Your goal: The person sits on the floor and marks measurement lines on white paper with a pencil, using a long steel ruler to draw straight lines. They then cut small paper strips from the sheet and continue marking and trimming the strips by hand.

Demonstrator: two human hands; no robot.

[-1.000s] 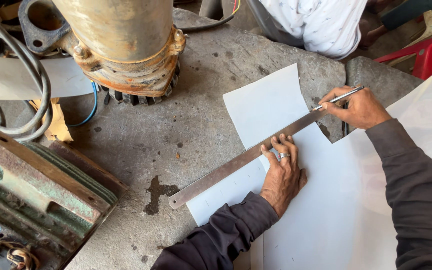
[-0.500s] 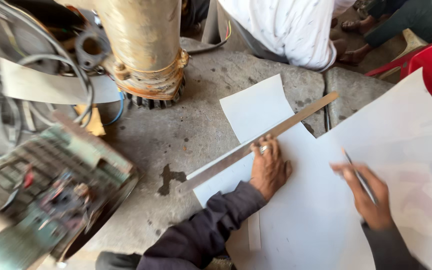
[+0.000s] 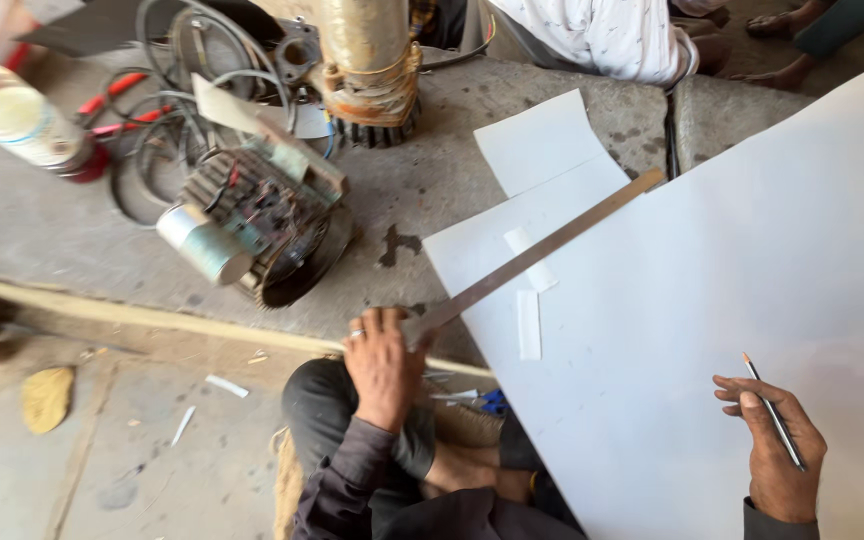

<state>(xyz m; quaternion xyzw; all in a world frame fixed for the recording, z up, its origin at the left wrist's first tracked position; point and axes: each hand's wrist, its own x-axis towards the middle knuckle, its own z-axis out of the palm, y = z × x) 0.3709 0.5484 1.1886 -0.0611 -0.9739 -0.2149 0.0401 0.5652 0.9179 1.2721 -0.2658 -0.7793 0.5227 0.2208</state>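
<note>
Steel, long and flat, the ruler lies slanted across the white sheet on the concrete floor, its near end gripped by the left hand, fingers curled round it. It looks stiff, light and somewhat slippery on paper, best held at that end or pressed flat mid-length. The right hand rests on the sheet, fingers pinching a pencil. An electric motor sits nearby.
</note>
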